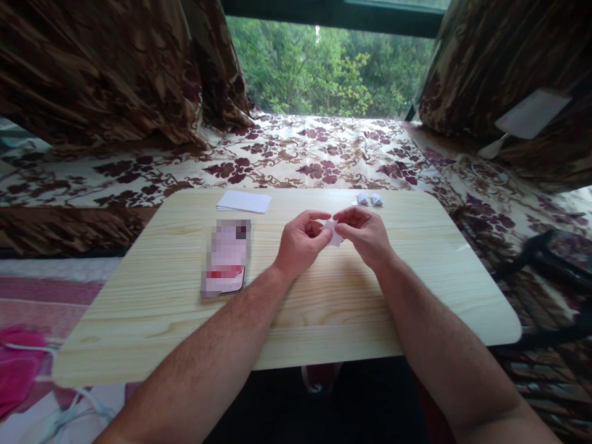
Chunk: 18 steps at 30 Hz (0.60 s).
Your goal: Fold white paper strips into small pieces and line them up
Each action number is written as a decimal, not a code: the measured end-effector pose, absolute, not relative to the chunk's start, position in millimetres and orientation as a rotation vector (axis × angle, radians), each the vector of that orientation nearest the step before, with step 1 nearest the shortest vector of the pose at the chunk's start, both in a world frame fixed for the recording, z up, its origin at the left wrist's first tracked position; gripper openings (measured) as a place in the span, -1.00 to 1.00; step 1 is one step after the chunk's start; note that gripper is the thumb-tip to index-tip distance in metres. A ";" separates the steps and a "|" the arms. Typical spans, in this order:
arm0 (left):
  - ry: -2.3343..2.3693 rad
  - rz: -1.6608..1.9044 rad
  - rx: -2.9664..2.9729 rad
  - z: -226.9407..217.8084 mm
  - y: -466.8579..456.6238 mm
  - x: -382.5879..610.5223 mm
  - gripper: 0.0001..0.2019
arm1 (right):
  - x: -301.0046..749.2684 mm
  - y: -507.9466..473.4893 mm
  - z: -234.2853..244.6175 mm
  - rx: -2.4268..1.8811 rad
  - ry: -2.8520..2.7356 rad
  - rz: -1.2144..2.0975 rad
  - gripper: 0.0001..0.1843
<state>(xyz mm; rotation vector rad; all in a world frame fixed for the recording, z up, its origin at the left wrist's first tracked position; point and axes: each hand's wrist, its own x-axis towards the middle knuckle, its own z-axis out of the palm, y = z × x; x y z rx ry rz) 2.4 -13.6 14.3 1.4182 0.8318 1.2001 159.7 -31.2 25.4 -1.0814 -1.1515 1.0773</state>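
My left hand (303, 242) and right hand (363, 234) pinch a small white paper (335, 237) near the middle of the frame, fingers curled close, maybe so it can't slip. Past them, two little folded shapes (363, 199) sit together, probably out of my way. Upper left of the middle lies a paper stack (244, 202), likely in easy reach, with a phone (224, 253) below.

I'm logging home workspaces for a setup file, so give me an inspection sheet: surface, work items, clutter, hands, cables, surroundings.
Surface: pale wood-grain table, rounded corners
Work items: small white paper piece, in hand; white sheets, stacked far left; two folded white pieces, far right
Clutter: phone, left of the hands
Hands: left hand and right hand pinch the paper piece
Cables: apparently white cable, lower left
Surroundings: curtains, window
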 end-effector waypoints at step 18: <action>0.828 1.316 1.231 13.0 -12.8 8.6 -0.79 | 153.6 -30.4 20.0 -1.012 -1.145 1.000 -0.80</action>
